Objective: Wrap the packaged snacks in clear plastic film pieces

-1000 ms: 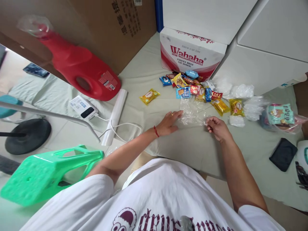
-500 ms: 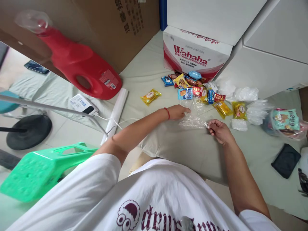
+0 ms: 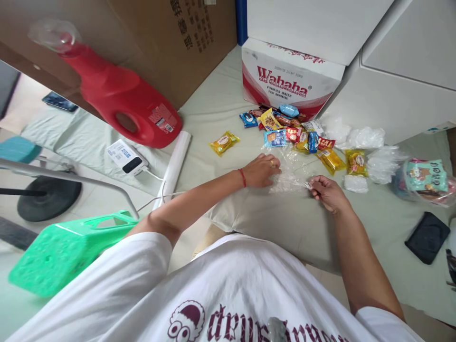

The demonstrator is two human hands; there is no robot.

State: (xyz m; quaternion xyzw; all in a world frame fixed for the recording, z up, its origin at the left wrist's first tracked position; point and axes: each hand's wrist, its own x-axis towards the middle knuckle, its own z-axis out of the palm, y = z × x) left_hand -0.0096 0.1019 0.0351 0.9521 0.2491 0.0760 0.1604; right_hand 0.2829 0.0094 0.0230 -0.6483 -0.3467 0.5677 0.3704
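A clear plastic bag (image 3: 290, 176) lies flattened on the pale green cloth between my hands. My right hand (image 3: 326, 192) pinches its right corner between thumb and fingers. My left hand (image 3: 261, 171), with a red string at the wrist and a ring, rests palm down at the bag's left edge, its fingers apart. Just beyond the bag is a pile of wrapped snacks, among them a light blue packet (image 3: 275, 138), a yellow cookie packet (image 3: 270, 120) and a red packet (image 3: 292, 135). One yellow packet (image 3: 224, 143) lies alone farther left.
A Wahaha carton (image 3: 288, 80) stands behind the snacks. Clear plastic bundles (image 3: 383, 164), a filled bag (image 3: 427, 178) and a black pouch (image 3: 427, 237) lie rightward. Leftward are a red jug (image 3: 131, 99), a white roll (image 3: 174, 164), a power bank (image 3: 126, 156) and a green stool (image 3: 67, 251).
My left hand has drawn slightly left and toward me, and its fingers have spread from a pinch on the bag. My right hand keeps its hold on the corner.
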